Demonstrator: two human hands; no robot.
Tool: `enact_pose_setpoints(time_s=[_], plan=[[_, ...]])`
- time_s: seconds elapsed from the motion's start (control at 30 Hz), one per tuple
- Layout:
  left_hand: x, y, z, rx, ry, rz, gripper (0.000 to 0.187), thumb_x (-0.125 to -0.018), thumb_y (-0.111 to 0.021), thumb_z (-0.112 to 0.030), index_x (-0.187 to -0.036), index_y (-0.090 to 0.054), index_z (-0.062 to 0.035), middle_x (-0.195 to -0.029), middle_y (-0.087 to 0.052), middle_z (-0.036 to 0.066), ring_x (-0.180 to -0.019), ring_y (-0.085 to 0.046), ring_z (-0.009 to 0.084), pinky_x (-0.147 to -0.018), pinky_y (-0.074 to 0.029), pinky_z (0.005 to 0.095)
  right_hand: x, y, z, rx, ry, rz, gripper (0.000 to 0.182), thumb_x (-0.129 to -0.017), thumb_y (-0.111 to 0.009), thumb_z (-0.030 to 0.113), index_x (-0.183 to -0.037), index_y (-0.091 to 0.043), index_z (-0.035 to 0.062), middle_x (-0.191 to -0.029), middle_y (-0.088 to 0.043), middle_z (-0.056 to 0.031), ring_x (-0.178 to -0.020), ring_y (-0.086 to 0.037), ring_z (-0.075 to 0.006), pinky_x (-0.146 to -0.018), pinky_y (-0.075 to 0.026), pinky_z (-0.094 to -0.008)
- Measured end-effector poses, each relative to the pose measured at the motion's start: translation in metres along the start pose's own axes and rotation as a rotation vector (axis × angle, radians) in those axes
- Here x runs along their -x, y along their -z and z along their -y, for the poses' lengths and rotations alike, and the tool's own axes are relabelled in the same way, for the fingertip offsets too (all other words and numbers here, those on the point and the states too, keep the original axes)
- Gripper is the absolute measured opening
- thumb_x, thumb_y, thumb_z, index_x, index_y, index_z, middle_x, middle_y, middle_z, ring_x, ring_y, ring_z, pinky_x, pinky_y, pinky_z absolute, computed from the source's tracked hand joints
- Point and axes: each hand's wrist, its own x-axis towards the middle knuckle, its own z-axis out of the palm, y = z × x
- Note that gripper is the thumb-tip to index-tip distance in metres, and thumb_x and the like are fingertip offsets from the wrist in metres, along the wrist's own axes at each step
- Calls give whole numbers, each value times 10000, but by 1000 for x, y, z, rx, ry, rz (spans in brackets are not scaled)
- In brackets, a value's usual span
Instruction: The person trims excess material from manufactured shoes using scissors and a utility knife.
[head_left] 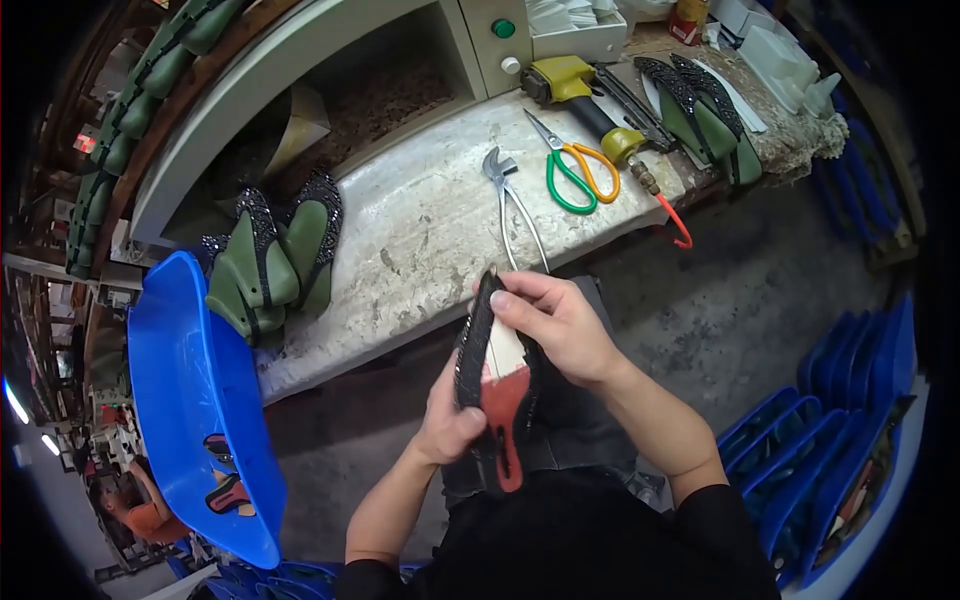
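Between both hands is a black glittery shoe (pixel 508 395), its underside with a red and white insole facing up and the narrow toe pointing toward the bench. My left hand (pixel 447 418) wraps round its left side, thumb near the red part. My right hand (pixel 558 325) pinches the edge near the toe. Just beyond lie metal lasting pincers (pixel 510 205) with handles toward me. Scissors (pixel 575 170) with green and orange handles rest beside them, next to a yellow and black pneumatic stapler (pixel 585 105) with a red hose.
Glittery uppers on green shoe lasts (pixel 255 265) stand at the bench's left, and another pair (pixel 705 115) at its right. A blue bin (pixel 180 360) holds a few pieces. Stacked blue bins (pixel 810 440) are at right. A machine (pixel 420 60) backs the worn bench (pixel 400 235); a person (pixel 155 515) is far left.
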Motion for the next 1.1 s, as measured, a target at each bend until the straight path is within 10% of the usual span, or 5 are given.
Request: enact_pose_setpoints(time_s=[1.1], plan=[[23, 13, -16, -272, -155, -14, 645, -808, -724, -385, -1265, -640, 62, -914, -704, 66, -740, -535, 156, -713, -422, 272, 14, -32, 1, 58, -26, 118, 432, -986, -666, 40, -1406, -602, -36, -1214, -745, -166, -1037, -705, -168, -952, -554, -268]])
